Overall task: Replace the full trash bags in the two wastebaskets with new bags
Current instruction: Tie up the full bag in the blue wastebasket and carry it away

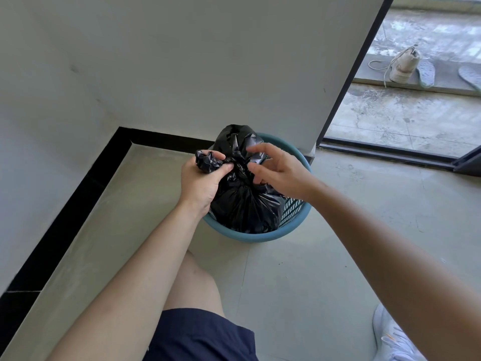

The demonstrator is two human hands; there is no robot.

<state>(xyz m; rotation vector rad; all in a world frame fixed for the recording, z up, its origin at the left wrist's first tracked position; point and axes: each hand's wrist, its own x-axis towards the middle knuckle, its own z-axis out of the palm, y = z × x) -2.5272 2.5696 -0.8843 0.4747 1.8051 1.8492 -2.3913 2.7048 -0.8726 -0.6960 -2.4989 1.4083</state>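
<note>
Left hand [200, 182] is clamping the bunched neck of the black trash bag [242, 204], which is sitting in the blue wastebasket [250, 237]. Right hand [277, 169] is reaching over the neck with fingers half-curled; whether it has a grip cannot be told. Likely step: tying off. Next move calls for a snug knot, then lifting the bag out.

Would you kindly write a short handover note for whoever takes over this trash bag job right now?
Left hand grips the bunched top of the black trash bag.
Right hand is open, fingers spread at the bag's neck.
The bag sits in the blue wastebasket.
Done: bag mouth gathered.
Left: tie it, lift it out, fit a new bag; the second wastebasket and new bags are not in view.
</note>
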